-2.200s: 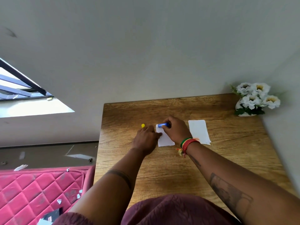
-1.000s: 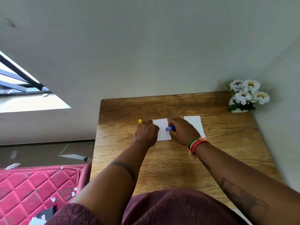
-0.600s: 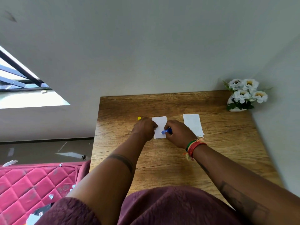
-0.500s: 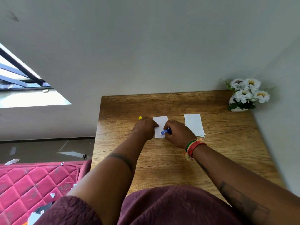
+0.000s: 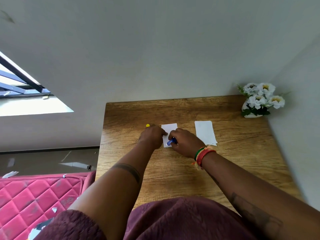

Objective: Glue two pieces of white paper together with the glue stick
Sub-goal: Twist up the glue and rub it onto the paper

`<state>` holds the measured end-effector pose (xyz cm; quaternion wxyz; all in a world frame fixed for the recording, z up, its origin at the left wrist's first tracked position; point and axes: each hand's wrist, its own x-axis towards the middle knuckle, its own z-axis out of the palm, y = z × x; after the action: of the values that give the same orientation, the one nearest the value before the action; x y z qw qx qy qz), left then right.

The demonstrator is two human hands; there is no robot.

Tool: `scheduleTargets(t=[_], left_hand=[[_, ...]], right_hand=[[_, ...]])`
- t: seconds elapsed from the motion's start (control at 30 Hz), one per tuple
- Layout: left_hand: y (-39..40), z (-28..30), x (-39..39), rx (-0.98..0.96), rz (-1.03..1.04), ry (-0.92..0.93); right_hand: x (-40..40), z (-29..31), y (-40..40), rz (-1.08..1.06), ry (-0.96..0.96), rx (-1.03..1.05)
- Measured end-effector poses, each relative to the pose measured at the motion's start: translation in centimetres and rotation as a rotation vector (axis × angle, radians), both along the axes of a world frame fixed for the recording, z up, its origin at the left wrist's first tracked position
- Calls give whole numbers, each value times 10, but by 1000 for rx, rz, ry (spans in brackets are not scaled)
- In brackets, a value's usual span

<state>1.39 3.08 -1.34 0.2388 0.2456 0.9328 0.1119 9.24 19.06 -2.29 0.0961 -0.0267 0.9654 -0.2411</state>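
Wooden bench, gluing underway.
Thin, floppy paper is pinned flat by the left hand; glue stick is gripped by the right hand.

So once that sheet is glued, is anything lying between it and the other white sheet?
Nothing visible. Between the glued paper and the second paper lies bare table, apart from the right hand holding the glue stick.
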Motion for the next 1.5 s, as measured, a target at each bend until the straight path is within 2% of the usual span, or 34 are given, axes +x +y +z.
scheduleTargets(t=[0.53, 1.03, 1.2, 1.37, 1.5], left_hand=[[1, -2, 3, 18, 68, -25], [-4, -5, -10, 120, 92, -134], [-12, -9, -11, 184, 204, -138], [-11, -4, -13, 274, 305, -148], [-15, 3, -13, 360, 466, -64]], right_hand=[[6, 3, 24, -111, -8, 4], [-35, 4, 10, -120, 12, -41], [-30, 6, 17, -272, 21, -195], [-29, 10, 17, -224, 18, -212], [-38, 11, 5, -188, 53, -177]])
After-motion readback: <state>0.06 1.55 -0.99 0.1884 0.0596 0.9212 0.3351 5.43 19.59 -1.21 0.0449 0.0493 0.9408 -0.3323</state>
